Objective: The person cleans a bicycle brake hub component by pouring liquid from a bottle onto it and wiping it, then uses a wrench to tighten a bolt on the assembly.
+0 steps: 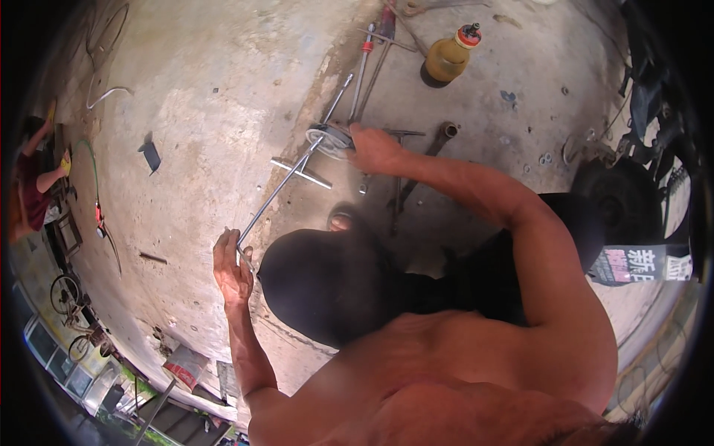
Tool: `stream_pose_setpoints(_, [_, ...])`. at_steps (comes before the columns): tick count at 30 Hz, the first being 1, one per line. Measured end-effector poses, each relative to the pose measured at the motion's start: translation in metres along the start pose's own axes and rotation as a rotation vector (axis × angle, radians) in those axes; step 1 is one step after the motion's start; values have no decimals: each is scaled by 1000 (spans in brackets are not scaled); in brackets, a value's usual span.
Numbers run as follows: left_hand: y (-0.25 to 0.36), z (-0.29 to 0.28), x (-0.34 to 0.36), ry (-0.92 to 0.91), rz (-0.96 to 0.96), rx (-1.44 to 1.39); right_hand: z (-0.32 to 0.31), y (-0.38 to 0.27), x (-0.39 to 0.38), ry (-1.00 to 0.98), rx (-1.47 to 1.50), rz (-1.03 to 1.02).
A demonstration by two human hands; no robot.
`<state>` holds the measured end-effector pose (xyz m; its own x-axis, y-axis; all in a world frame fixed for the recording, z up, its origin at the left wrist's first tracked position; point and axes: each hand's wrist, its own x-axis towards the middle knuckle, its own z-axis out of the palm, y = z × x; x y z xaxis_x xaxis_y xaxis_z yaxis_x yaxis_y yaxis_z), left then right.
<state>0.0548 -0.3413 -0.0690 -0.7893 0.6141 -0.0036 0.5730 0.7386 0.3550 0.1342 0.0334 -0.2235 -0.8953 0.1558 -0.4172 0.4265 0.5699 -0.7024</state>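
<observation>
My left hand [233, 270] is closed round the lower end of a long thin steel rod [267, 199], near my bent left knee. The rod runs up and right to a round grey metal part [322, 140]. My right hand [374, 149] grips the right side of this part, its fingertips partly hidden. A T-handled tool [301, 170] lies under the rod, and another steel shaft [336, 97] extends beyond the round part; I cannot tell whether it is separate from the rod. Further T-handled tools [366, 59] lie on the floor beyond, one with a red collar.
A yellow-brown bottle [448, 62] stands at upper right; a large spanner [448, 132] lies below it. A tyre [613, 201], dark machinery and printed paper [632, 264] are at right. Another person [33, 178], a hose [97, 178], bicycles [74, 312] and a red tin [184, 368] are at left.
</observation>
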Motion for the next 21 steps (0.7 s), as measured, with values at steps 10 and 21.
stream_pose_setpoints(10, [-37, 62, -20, -190, -1328, -1351, 0, -4, -4, -31, -30, 0])
stream_pose_setpoints(21, [2, -1, -20, -210, -620, -1236, 0, -1, 2, -15, -11, -9])
